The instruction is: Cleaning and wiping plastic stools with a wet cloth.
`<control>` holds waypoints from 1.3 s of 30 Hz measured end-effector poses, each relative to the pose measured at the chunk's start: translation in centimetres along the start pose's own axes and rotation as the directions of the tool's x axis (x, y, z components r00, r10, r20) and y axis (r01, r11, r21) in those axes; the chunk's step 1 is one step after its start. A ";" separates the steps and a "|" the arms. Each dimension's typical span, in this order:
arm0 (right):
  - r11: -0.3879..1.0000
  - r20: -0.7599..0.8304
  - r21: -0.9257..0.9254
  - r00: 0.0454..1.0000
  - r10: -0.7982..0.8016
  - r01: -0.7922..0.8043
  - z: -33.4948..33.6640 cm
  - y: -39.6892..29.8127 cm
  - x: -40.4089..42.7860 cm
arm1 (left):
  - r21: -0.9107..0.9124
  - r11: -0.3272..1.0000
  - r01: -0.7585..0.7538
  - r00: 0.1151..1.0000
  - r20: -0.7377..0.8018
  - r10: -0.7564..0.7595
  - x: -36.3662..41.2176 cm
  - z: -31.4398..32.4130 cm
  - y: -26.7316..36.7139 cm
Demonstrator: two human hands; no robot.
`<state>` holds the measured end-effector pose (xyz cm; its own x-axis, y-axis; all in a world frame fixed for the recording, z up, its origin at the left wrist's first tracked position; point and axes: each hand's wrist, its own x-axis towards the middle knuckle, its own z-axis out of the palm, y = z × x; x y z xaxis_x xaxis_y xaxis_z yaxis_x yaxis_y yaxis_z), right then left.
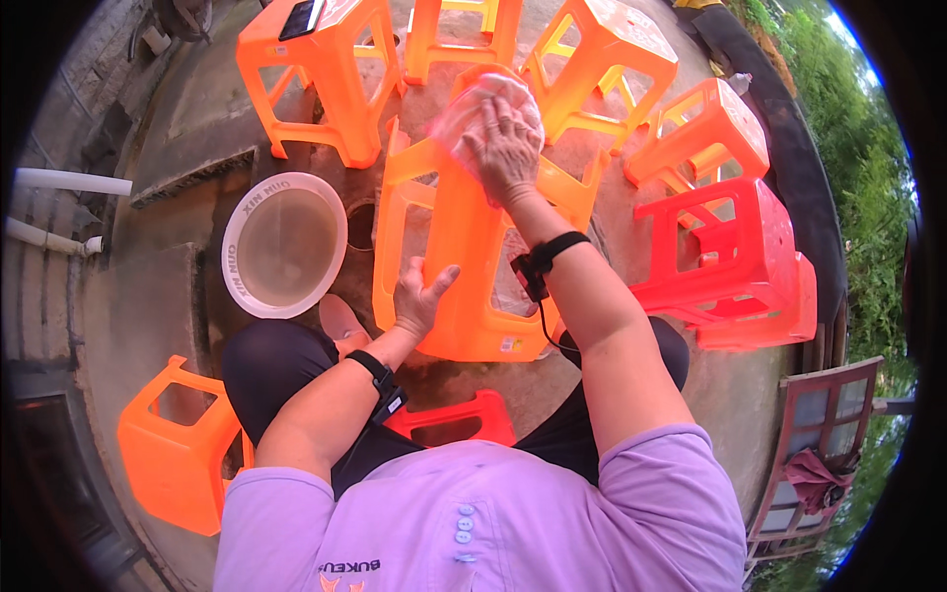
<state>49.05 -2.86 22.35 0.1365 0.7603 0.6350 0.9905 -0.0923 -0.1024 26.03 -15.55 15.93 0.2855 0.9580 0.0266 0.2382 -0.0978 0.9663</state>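
Observation:
An orange plastic stool (462, 244) lies tipped over between my knees, its seat end near me and its legs pointing away. My right hand (507, 152) presses a wet-looking pink and white cloth (462, 122) onto the far end of a leg. Lower down, my left hand (420, 296) grips the stool's left side, thumb on the orange plastic and part of the fingers hidden. A white plastic basin (336, 255) of cloudy water stands on the ground to the left of the stool.
Upright orange stools (336, 81) stand ahead; a phone (302, 19) lies on one. Red stools (710, 259) lie on their sides at the right. Another orange stool (174, 451) is at the lower left. White pipes (74, 181) jut from the left. Part of a red stool (496, 414) shows beneath me.

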 end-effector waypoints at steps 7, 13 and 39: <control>0.988 0.112 0.140 0.992 0.056 -0.071 -0.1 0.5 0.5 | 0.063 0.995 0.083 0.996 -0.027 -0.081 0.6 -0.9 0.3; 0.940 -0.051 0.281 0.975 0.215 -0.193 1.8 1.9 4.5 | 0.435 0.899 -0.056 0.998 -0.012 0.068 0.2 1.1 3.6; 0.696 0.219 0.339 0.773 0.596 -0.633 1.9 1.9 7.5 | 0.448 0.891 -0.074 0.997 -0.001 0.083 -0.1 1.5 4.5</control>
<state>51.92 3.94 25.49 0.6913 0.6734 0.2622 0.5967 -0.3273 -0.7327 28.49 -16.49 19.85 0.3035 0.9469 0.1066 0.6073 -0.2784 0.7441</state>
